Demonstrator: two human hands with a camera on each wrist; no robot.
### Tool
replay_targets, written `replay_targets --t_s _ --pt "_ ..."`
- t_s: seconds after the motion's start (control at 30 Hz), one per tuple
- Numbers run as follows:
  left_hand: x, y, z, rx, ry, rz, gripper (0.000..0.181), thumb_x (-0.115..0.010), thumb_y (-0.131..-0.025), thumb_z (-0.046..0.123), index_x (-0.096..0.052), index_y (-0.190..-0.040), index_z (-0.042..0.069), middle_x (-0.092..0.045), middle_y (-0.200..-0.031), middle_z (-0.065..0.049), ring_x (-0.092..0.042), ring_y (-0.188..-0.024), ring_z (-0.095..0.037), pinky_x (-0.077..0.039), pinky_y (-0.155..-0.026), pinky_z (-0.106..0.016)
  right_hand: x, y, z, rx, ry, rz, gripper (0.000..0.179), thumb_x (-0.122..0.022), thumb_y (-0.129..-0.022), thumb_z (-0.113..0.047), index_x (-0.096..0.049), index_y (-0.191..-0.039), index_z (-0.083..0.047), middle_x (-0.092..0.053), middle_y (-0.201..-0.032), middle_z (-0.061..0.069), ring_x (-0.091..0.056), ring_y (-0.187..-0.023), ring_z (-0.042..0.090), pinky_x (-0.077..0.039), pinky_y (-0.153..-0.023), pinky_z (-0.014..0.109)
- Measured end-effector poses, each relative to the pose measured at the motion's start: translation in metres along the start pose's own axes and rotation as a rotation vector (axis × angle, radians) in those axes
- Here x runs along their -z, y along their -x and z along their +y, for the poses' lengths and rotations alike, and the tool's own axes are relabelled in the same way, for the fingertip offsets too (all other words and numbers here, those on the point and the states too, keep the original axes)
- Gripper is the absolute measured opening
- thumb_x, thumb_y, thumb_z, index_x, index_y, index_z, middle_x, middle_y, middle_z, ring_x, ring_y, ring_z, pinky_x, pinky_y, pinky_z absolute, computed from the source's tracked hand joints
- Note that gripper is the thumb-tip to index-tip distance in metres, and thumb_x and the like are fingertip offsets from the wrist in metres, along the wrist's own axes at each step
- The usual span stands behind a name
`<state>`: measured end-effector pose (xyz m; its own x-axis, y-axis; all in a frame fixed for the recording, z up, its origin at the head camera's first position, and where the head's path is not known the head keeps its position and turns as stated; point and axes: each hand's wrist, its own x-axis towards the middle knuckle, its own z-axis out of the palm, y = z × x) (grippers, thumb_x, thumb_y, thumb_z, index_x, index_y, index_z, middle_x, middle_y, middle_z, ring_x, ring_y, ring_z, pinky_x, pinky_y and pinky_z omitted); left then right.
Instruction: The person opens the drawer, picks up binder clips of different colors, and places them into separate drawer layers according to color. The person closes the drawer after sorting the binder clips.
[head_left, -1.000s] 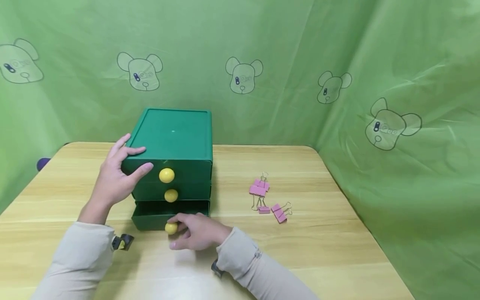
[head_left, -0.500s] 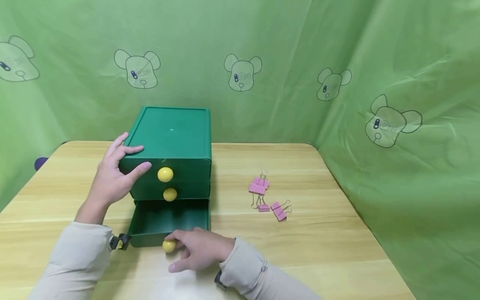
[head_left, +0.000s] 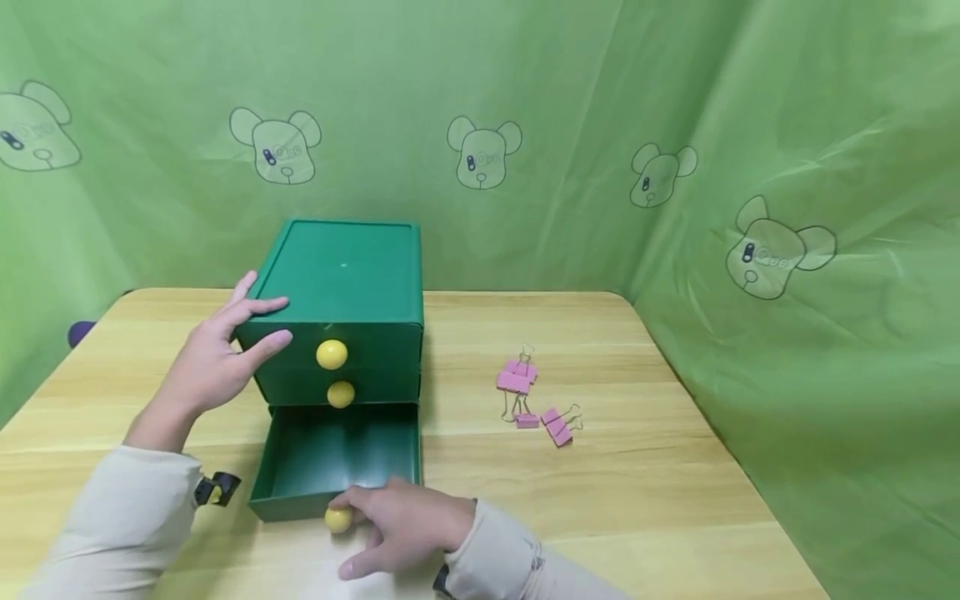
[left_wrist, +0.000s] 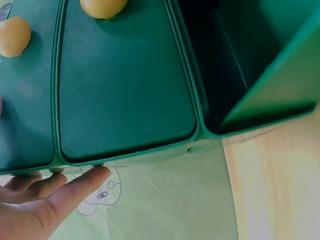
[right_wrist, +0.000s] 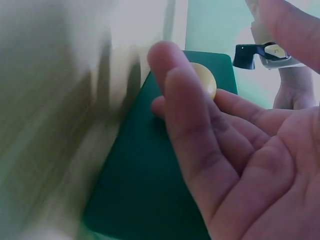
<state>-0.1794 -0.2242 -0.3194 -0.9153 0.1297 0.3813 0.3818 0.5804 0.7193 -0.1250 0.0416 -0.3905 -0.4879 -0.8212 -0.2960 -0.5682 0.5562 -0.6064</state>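
Note:
A green three-drawer cabinet (head_left: 341,271) stands on the table with round yellow knobs. Its top two drawers are closed, and the bottom drawer (head_left: 330,450) is pulled well out. My left hand (head_left: 213,354) rests with spread fingers on the cabinet's upper left corner, thumb along the front. In the left wrist view its fingers (left_wrist: 75,192) lie against the cabinet's side. My right hand (head_left: 412,525) hooks its bent fingers behind the bottom knob (head_left: 338,520), the thumb held apart below. The right wrist view shows this knob (right_wrist: 204,80) partly hidden by the fingers.
Several pink binder clips lie right of the cabinet: a cluster (head_left: 516,379) and one on its own (head_left: 558,426). Green fabric (head_left: 555,167) with bear-like drawings hangs behind the wooden table (head_left: 637,500) and along its right side.
The bottom drawer has slid from slightly open to far out toward me, my right hand travelling with its knob. My left hand stays at the cabinet's corner, its wrist shifted slightly left.

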Motion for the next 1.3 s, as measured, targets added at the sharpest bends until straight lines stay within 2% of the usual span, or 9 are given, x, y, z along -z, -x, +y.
replay_targets --t_s 0.17,0.4,0.63,0.83,1.13,1.3 --pt "0.002 -0.001 -0.001 -0.001 -0.011 -0.028 0.05 -0.063 -0.096 0.026 -0.05 -0.139 0.004 -0.01 -0.162 -0.008 -0.011 -0.142 -0.046 -0.014 -0.103 -0.072 -0.004 0.006 -0.006 -0.005 0.021 -0.055 0.059 -0.069 -0.09 -0.037 -0.045 -0.141 -0.02 -0.063 -0.077 -0.017 -0.055 -0.071 -0.008 -0.044 -0.072 0.014" --pt "0.004 -0.001 -0.002 0.0 -0.005 -0.037 0.051 -0.062 -0.096 0.025 -0.049 -0.14 0.003 -0.008 -0.162 -0.008 -0.01 -0.142 -0.047 -0.014 -0.102 -0.073 -0.006 0.01 -0.012 0.011 -0.067 -0.13 0.06 -0.07 -0.091 -0.03 -0.044 -0.143 -0.017 -0.064 -0.078 -0.016 -0.057 -0.075 -0.008 -0.044 -0.074 0.013" --pt "0.003 -0.003 -0.001 -0.014 -0.008 -0.041 0.05 -0.062 -0.096 0.025 -0.049 -0.14 0.003 -0.008 -0.162 -0.009 -0.011 -0.142 -0.047 -0.013 -0.102 -0.072 -0.007 0.009 -0.012 0.016 -0.078 -0.129 0.06 -0.069 -0.091 -0.027 -0.043 -0.144 -0.016 -0.069 -0.088 -0.016 -0.06 -0.081 -0.008 -0.044 -0.081 0.014" --pt "0.004 -0.001 -0.001 -0.017 0.006 -0.031 0.049 -0.063 -0.096 0.024 -0.051 -0.138 0.003 -0.009 -0.162 -0.009 -0.011 -0.143 -0.046 -0.014 -0.103 -0.072 -0.007 0.01 -0.013 0.041 -0.063 -0.129 0.064 -0.069 -0.091 -0.023 -0.039 -0.147 -0.016 -0.071 -0.094 -0.011 -0.06 -0.082 -0.009 -0.044 -0.08 0.012" --pt "0.004 0.0 0.0 -0.01 0.001 -0.027 0.049 -0.062 -0.096 0.025 -0.05 -0.138 0.003 -0.009 -0.162 -0.009 -0.012 -0.142 -0.047 -0.015 -0.102 -0.072 0.014 0.028 -0.015 0.124 -0.051 0.008 0.054 -0.07 -0.091 -0.026 -0.049 -0.138 -0.01 -0.069 -0.109 -0.002 -0.061 -0.081 -0.011 -0.045 -0.073 0.009" --pt "0.004 0.0 0.001 -0.01 0.004 -0.034 0.05 -0.062 -0.096 0.025 -0.05 -0.139 0.002 -0.009 -0.162 -0.009 -0.011 -0.142 -0.047 -0.014 -0.103 -0.072 0.029 0.038 -0.009 0.108 -0.061 0.122 0.045 -0.07 -0.091 -0.027 -0.055 -0.129 -0.007 -0.069 -0.108 -0.001 -0.062 -0.082 -0.007 -0.047 -0.073 0.011"
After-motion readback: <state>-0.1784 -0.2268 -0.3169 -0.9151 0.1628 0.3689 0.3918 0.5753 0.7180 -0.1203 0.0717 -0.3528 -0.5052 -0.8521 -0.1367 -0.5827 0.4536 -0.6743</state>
